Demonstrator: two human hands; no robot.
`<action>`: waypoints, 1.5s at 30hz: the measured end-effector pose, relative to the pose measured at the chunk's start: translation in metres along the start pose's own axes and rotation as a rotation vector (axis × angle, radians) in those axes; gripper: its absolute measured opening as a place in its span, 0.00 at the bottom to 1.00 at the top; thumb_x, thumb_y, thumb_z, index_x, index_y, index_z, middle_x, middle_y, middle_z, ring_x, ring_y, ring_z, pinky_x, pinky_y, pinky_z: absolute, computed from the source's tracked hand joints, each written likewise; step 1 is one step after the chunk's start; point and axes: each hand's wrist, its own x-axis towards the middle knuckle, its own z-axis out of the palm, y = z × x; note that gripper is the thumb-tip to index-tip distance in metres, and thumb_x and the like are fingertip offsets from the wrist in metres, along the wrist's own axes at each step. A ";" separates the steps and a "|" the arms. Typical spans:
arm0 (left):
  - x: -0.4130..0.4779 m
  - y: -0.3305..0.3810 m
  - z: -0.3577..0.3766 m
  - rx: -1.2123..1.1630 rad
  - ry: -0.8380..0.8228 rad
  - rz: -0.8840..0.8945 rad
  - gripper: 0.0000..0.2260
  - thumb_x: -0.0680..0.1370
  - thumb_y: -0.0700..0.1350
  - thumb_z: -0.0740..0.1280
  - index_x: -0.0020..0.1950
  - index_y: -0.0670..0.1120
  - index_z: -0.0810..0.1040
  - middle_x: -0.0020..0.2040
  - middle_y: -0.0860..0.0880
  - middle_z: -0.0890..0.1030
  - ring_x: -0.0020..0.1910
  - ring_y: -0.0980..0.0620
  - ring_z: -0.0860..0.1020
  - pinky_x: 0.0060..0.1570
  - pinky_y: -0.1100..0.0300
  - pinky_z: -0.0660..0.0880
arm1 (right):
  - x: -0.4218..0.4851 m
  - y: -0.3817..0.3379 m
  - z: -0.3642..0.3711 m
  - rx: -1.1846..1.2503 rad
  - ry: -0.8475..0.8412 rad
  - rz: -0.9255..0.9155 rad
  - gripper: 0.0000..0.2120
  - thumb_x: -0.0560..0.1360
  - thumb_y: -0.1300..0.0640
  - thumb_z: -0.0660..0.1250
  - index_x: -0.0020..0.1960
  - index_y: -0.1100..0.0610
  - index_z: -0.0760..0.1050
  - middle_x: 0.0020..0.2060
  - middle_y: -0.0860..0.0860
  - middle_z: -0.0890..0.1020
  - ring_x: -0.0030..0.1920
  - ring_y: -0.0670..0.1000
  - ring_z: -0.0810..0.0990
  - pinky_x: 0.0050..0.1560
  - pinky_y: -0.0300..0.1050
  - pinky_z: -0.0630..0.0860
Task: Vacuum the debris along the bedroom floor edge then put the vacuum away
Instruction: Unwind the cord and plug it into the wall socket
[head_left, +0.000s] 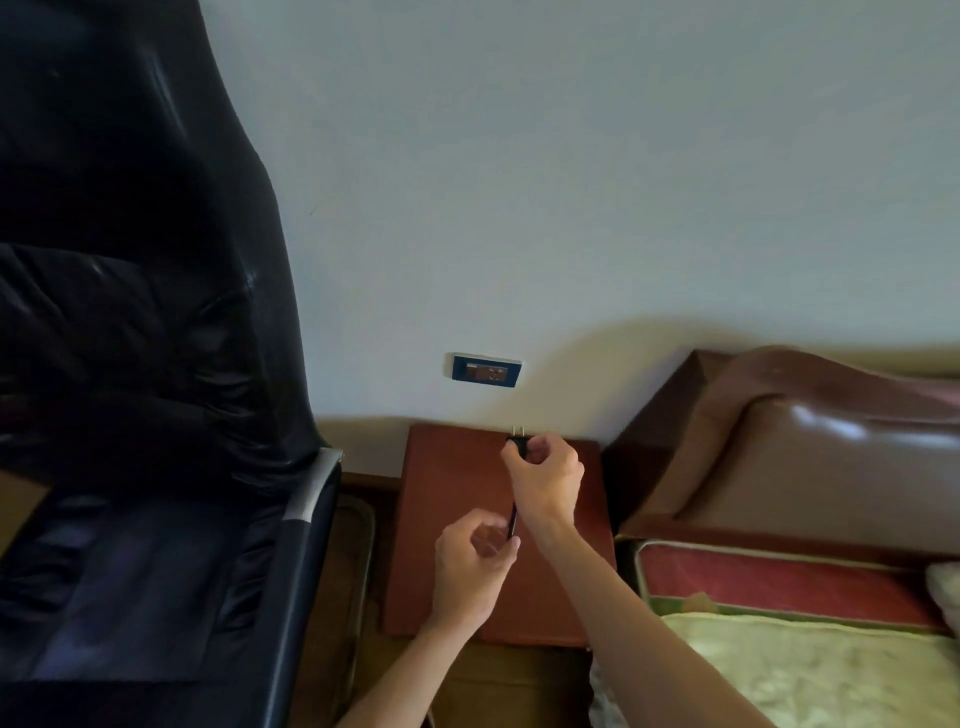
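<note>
My right hand (548, 480) grips a black plug (518, 442) with its two metal prongs pointing up toward the wall, a short way below a blue-framed wall socket (485, 369). The plug's black cord (512, 521) runs down from it to my left hand (475, 566), which pinches the cord between its fingers. Both hands hover over the red-brown top of a nightstand (452, 499). The vacuum itself is out of view.
A large black leather chair (135, 364) fills the left side, close to the nightstand. A bed with a brown padded headboard (810, 447), red mattress edge and pale green bedding (810, 670) lies to the right. The pale wall (519, 182) is behind.
</note>
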 end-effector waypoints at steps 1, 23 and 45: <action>0.012 -0.004 0.000 0.002 -0.006 -0.007 0.08 0.70 0.41 0.77 0.40 0.52 0.81 0.33 0.55 0.82 0.35 0.58 0.81 0.37 0.67 0.77 | 0.010 0.001 0.009 -0.002 -0.002 0.010 0.08 0.71 0.55 0.72 0.38 0.58 0.76 0.29 0.44 0.77 0.30 0.43 0.74 0.34 0.39 0.69; 0.188 -0.097 0.037 -0.059 -0.100 -0.157 0.06 0.71 0.36 0.75 0.43 0.44 0.81 0.32 0.47 0.80 0.29 0.50 0.79 0.30 0.54 0.79 | 0.164 0.065 0.140 -0.034 0.038 0.022 0.10 0.71 0.55 0.71 0.39 0.59 0.73 0.27 0.45 0.75 0.29 0.48 0.72 0.34 0.45 0.71; 0.198 -0.093 0.038 -0.037 -0.098 -0.132 0.04 0.72 0.35 0.74 0.45 0.41 0.81 0.33 0.43 0.81 0.28 0.49 0.79 0.32 0.46 0.81 | 0.171 0.067 0.148 0.016 0.066 -0.008 0.10 0.71 0.55 0.71 0.39 0.59 0.73 0.27 0.45 0.74 0.28 0.47 0.71 0.33 0.44 0.70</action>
